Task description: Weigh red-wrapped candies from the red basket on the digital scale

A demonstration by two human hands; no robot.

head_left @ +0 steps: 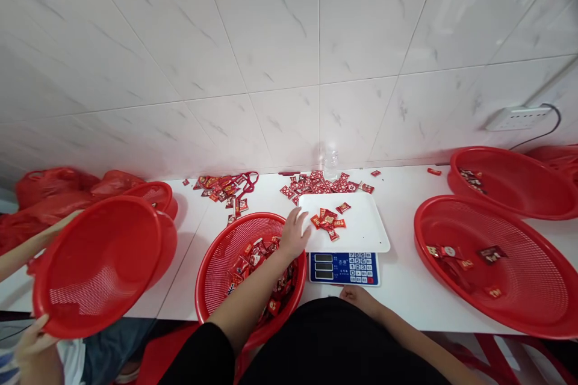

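My left hand [295, 233] reaches over the left edge of a white tray [361, 234], its fingers apart and nothing visible in them. Several red-wrapped candies [329, 221] lie on the tray just right of the fingers. The tray sits on a blue digital scale [344, 267] with a keypad. Close to the scale's front edge rests my right hand [360, 301], fingers curled; whether anything is inside them is hidden. Beneath my left forearm stands a red mesh basket [210, 277], holding many packaged candies [255, 258].
Loose red packets [316, 183] and a clear plastic bottle [331, 161] are by the wall. At right stand two red baskets [519, 252] with a few packets. On the left, another person's hands [34, 337] hold a tilted red basket [103, 252], near red bags [54, 189].
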